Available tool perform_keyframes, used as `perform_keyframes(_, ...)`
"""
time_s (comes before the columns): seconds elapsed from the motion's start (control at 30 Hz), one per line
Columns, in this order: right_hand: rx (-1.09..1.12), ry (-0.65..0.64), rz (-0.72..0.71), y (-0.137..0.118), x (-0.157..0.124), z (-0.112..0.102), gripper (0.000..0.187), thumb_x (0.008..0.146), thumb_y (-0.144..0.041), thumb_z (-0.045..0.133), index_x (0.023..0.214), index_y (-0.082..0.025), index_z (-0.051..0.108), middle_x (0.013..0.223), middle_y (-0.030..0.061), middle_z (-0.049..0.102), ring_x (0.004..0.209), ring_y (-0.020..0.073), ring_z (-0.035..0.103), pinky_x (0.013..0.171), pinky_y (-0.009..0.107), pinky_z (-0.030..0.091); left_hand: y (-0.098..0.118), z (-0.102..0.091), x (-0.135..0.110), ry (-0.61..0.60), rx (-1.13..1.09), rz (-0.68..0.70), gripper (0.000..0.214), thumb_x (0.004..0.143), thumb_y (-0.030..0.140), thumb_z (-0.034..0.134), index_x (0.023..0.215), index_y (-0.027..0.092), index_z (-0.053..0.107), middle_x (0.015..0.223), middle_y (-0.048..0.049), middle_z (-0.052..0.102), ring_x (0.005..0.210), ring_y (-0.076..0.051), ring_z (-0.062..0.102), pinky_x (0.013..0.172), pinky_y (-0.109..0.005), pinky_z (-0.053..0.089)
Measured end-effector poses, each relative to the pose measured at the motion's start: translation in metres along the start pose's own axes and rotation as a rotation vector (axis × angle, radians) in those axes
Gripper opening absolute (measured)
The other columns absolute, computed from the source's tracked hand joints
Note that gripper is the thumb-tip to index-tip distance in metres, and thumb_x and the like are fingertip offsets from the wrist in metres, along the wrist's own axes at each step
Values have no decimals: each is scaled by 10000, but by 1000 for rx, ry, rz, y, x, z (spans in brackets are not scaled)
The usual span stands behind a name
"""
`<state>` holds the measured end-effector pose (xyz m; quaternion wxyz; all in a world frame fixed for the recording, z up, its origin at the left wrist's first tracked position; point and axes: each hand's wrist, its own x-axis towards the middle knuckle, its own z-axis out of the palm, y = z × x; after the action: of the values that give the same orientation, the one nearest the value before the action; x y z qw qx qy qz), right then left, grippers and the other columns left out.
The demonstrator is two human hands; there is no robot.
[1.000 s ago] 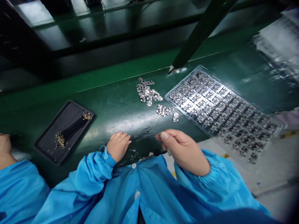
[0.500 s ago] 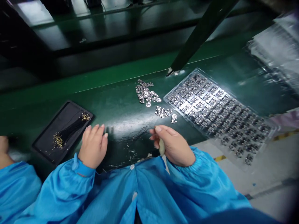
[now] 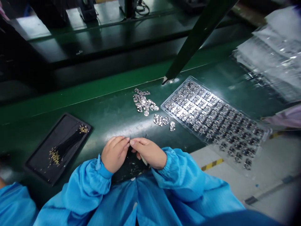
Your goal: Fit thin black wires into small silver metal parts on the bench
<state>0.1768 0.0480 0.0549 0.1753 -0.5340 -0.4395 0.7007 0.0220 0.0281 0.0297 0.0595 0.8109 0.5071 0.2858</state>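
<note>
My left hand (image 3: 115,153) and my right hand (image 3: 151,153) meet fingertip to fingertip over the near part of the green bench. Both are closed in a pinch, and whatever lies between the fingertips is too small to make out. A pale, cream-coloured piece (image 3: 144,160) shows under my right fingers; whether it is worn or held I cannot tell. My hands hide most of the thin dark wires on the bench. Past them lie a loose pile of small silvery circuit boards (image 3: 142,101), a smaller cluster of boards (image 3: 161,120) and a single board (image 3: 172,126).
A black tray (image 3: 37,153) at left holds dark wires with gold-coloured ends. On the right, a clear plastic tray (image 3: 164,105) full of boards overhangs the bench edge. A slanted dark post (image 3: 188,51) stands behind; stacked clear trays (image 3: 265,56) lie far right. A co-worker's blue sleeve (image 3: 17,204) is at lower left.
My left hand has moved right from beside the black tray, going from spread fingers to a pinch. My right hand has come left to meet it. The camera view has shifted slightly.
</note>
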Motion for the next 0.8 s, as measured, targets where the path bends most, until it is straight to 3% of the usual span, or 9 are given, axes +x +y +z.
perform_keyframes(0.13, -121, -20, 13, -7, 10, -5, 312, 778, -439, 438, 883, -191, 596, 611, -39, 529, 426, 51, 433, 438, 191, 374, -10, 2, 8, -3, -39, -25, 156, 807, 200, 427, 861, 185, 573, 806, -29, 632, 797, -142, 578, 824, -329, 461)
perform_keyframes(0.2, -257, 24, -76, -10, 19, -11, 337, 797, -452, 401, 907, -207, 603, 667, -19, 583, 531, 85, 520, 538, 224, 436, -15, 5, 13, -45, -92, -95, 177, 819, 221, 397, 829, 181, 570, 790, -30, 633, 789, -141, 580, 797, -311, 468)
perform_keyframes(0.27, -485, 159, -227, -13, 32, -23, 343, 819, -427, 373, 942, -207, 606, 823, 21, 636, 757, 134, 579, 720, 275, 451, -19, 7, 18, -93, -153, -222, 213, 828, 261, 371, 815, 180, 568, 777, -31, 632, 772, -142, 582, 748, -290, 478)
perform_keyframes(0.33, -777, 329, -341, -17, 48, -38, 343, 843, -364, 349, 1011, -182, 586, 1010, 66, 616, 960, 177, 537, 867, 326, 389, -24, 8, 22, -114, -208, -385, 249, 830, 314, 356, 820, 185, 569, 757, -23, 627, 737, -140, 582, 711, -278, 480)
perform_keyframes(0.43, -1132, 474, -289, -19, 68, -58, 354, 861, -299, 310, 1076, -152, 549, 1130, 116, 553, 1033, 228, 493, 887, 384, 360, -30, 6, 27, -132, -275, -626, 293, 815, 388, 355, 840, 190, 569, 696, -1, 606, 617, -124, 568, 640, -265, 480)
perform_keyframes(0.53, -1303, 420, -172, -14, 75, -63, 341, 866, -272, 292, 1033, -164, 569, 1133, 121, 541, 977, 239, 514, 831, 384, 388, -32, 3, 32, -180, -322, -795, 330, 796, 431, 359, 845, 183, 570, 644, 13, 584, 527, -112, 541, 590, -266, 477)
perform_keyframes(0.6, -1359, 342, -175, -9, 72, -57, 335, 868, -239, 279, 1011, -171, 575, 1123, 113, 543, 940, 231, 526, 804, 368, 403, -35, 3, 33, -203, -359, -856, 351, 787, 454, 359, 846, 179, 569, 650, 11, 585, 523, -114, 547, 592, -276, 480)
perform_keyframes(0.7, -1385, 263, -200, -6, 60, -42, 314, 858, -196, 290, 980, -177, 578, 1070, 108, 563, 899, 226, 536, 746, 350, 433, -40, 6, 28, -201, -436, -891, 382, 773, 490, 373, 860, 170, 562, 719, -9, 612, 577, -132, 587, 618, -301, 496)
perform_keyframes(0.8, -1372, 233, -195, -8, 50, -26, 269, 824, -156, 339, 927, -173, 587, 972, 109, 587, 840, 217, 552, 662, 329, 462, -47, 8, 20, -163, -484, -827, 370, 775, 495, 391, 858, 176, 556, 733, -13, 636, 617, -156, 611, 603, -322, 522)
